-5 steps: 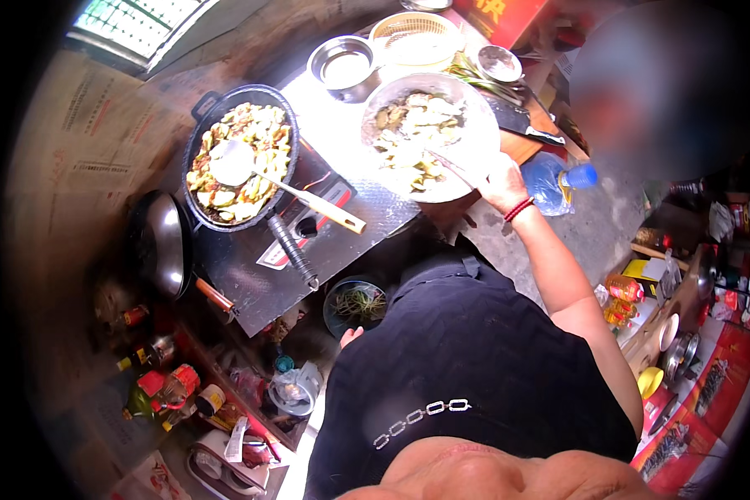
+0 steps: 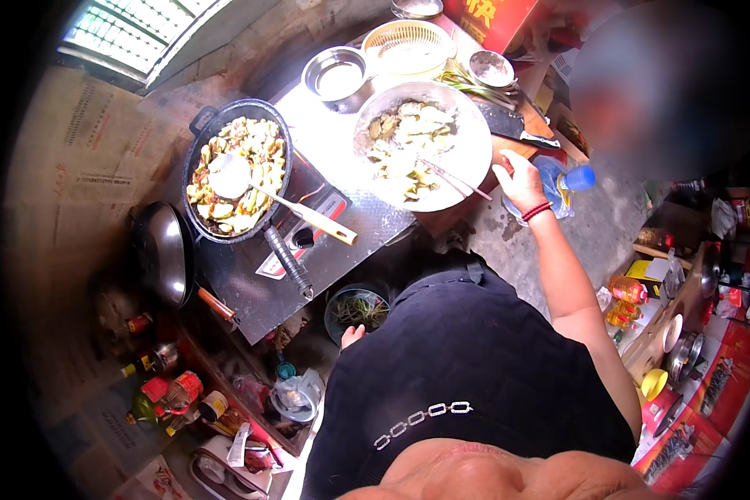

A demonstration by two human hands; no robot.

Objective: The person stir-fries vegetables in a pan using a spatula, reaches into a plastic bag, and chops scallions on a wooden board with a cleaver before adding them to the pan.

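The tabletop is dark and metallic, glaring white where light strikes its far part near the barred window. The pale bowl stands at its right side, holding pale sliced food, with the chopsticks leaning across its near rim. The right hand is just beside that rim, clear of the chopsticks, its fingers loosely parted with a small gap, holding nothing. Of the left hand only a little shows at the person's side (whether its fingers are spread or closed, I cannot tell).

To the left, a black pan full of cooked slices has a ladle resting in it, handle over the rim. Behind the pale bowl are a steel bowl and a yellow basket; to its right, a knife lies on a cutting board.

Printed paper covers the wall. A wok stands tilted left of the tabletop. Oil bottles sit beyond the grey floor.
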